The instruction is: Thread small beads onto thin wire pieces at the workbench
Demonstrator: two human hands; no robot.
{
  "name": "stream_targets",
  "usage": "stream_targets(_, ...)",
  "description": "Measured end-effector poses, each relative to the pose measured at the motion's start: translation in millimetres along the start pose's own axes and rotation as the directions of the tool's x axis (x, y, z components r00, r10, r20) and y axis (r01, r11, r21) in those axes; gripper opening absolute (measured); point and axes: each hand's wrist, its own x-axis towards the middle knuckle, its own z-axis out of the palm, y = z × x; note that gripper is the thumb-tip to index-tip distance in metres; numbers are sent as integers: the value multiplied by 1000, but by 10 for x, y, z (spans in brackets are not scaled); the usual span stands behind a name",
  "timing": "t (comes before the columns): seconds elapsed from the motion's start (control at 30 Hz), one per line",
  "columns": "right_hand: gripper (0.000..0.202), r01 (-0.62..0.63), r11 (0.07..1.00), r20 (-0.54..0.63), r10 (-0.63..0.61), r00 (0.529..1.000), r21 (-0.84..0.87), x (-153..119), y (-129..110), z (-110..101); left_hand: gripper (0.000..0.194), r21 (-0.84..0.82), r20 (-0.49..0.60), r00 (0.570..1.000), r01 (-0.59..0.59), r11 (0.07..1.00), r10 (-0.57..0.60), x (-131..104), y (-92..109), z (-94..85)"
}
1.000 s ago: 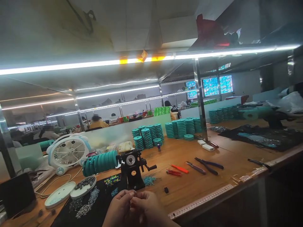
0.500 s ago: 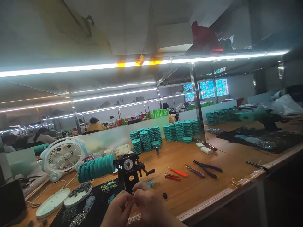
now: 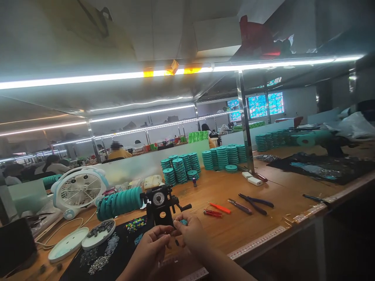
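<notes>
Left hand [image 3: 154,242], right hand [image 3: 191,231]: fingers curled, nearly meeting — whether anything is pinched cannot be told | small dark piece [image 3: 177,242]: is seen between them | black winder [image 3: 159,208]: is set just beyond

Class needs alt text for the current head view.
A person's left hand and right hand are close together, any held item unclear, before a black hand-cranked device bearing teal spools on a wooden bench. A white fan stands left; open pliers lie right.
</notes>
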Motion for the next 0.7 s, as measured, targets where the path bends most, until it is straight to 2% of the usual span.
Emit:
stream_targets(0.27, 25, -71, 994, 10, 71, 997, 88, -7, -33, -31, 30, 61, 70, 996, 48, 997, -52, 39, 65, -22)
stream_targets(0.43, 27, -64, 990, 20, 62, 998, 129, 14, -2, -53, 13, 133, 7, 999, 42, 990, -43, 76, 107, 28)
stream_targets(0.7, 24, -9, 959, -6, 11, 1000, 283, -26, 122, -124, 16, 140, -122, 992, 31, 990, -14, -25, 143, 121)
